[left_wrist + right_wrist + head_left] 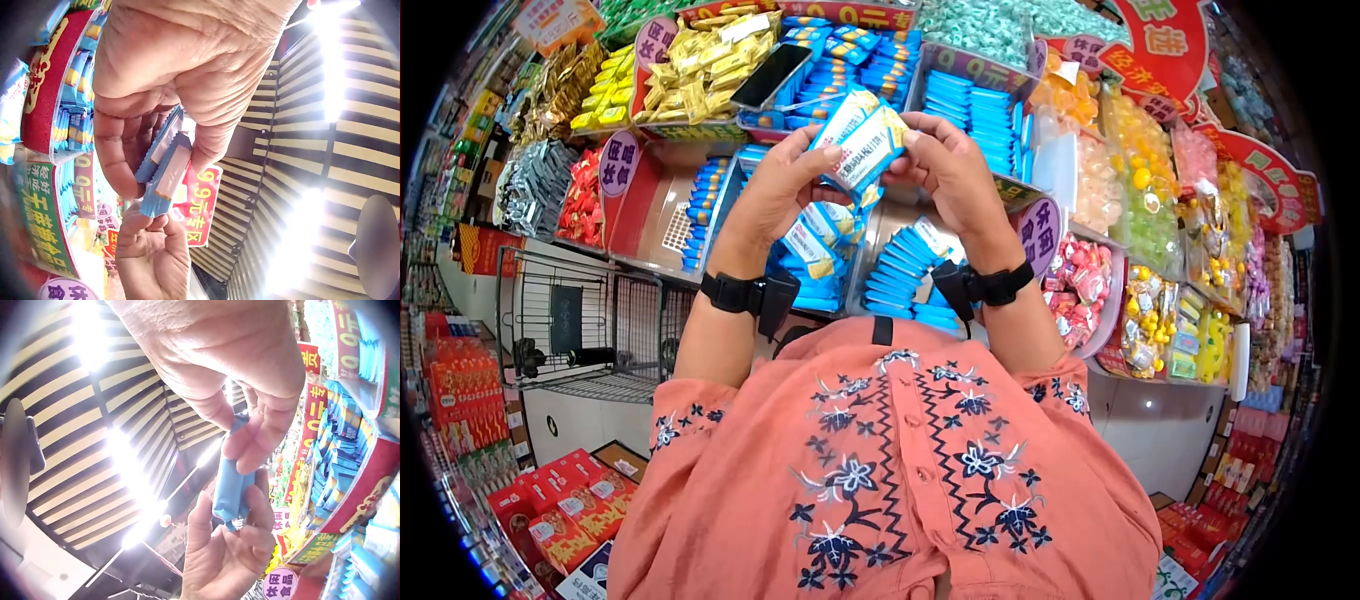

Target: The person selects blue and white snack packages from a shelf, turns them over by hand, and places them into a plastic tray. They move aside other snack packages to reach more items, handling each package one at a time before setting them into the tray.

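Between both hands, over the snack bins, are two small blue-and-white snack packets (870, 155), one overlapping the other, printed faces up. My left hand (785, 185) pinches their left side, the thumb on top. On the right edge, my right hand (955, 170) pinches with thumb and fingers. Seen from the left wrist, the packets (167, 175) show their crimped ends between the two hands. The right wrist view shows a plain blue packet back (230, 490) between the fingertips. Under the hands, more blue-and-white packets (815, 240) lie in a bin.
Bins of blue packets (975, 115) and gold-wrapped snacks (705, 70) stand ahead. A dark phone-like slab (772, 76) sits just beyond the left hand. Bagged sweets (1145, 180) line the right. At left stands a wire shopping cart (590, 325), with red boxes (565, 505) below.
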The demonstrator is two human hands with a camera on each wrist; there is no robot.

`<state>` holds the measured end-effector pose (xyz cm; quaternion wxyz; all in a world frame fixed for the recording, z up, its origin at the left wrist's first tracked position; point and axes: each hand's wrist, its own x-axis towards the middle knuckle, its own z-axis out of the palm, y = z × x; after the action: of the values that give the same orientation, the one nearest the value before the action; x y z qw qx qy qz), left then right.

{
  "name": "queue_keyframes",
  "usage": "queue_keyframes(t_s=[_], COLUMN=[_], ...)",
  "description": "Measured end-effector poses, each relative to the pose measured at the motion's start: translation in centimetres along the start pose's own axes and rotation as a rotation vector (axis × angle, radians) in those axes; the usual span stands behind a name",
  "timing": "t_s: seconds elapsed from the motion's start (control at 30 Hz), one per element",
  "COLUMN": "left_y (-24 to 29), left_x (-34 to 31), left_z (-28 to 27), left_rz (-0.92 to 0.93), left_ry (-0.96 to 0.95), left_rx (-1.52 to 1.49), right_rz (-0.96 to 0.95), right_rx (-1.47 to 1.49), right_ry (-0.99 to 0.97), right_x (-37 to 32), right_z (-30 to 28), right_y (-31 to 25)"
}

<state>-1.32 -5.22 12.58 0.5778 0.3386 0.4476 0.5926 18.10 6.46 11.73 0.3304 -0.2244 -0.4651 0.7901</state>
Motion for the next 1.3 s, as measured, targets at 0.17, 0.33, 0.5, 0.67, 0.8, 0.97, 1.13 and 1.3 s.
queue_keyframes(t_s=[0.17,0.33,0.5,0.67,0.8,0.97,1.13,1.3], left_y=[-0.8,-2.4,-3.7,-5.1,-5.7,-6.9,-7.7,-7.2], left_x=[-0.1,1.5,2.4,4.4,6.6,8.9,9.3,6.9], left_z=[-0.2,-3.8,-8.1,-9.0,-9.2,-10.2,-11.2,-11.4], left_rz=[0.028,-0.014,-0.191,-0.311,-0.376,-0.372,-0.245,-0.16], left_ry=[0.073,0.216,0.185,0.168,0.149,0.096,0.076,0.194], left_rx=[-0.004,0.086,0.232,0.262,0.389,0.719,0.936,0.865], right_rz=[-0.003,0.051,0.119,0.152,0.195,0.213,0.24,0.326], right_rx=[0.003,-0.073,-0.092,-0.123,-0.131,-0.132,-0.231,-0.513], right_ry=[0.0,0.022,0.169,0.264,0.322,0.442,0.53,0.547], right_x=[-0.6,-1.0,-2.7,-5.2,-6.8,-8.6,-9.3,-8.3], right_z=[0.3,-1.1,-4.2,-6.2,-7.6,-8.1,-10.8,-13.3], right_y=[0.1,1.6,2.4,4.1,6.4,7.9,10.5,12.6])
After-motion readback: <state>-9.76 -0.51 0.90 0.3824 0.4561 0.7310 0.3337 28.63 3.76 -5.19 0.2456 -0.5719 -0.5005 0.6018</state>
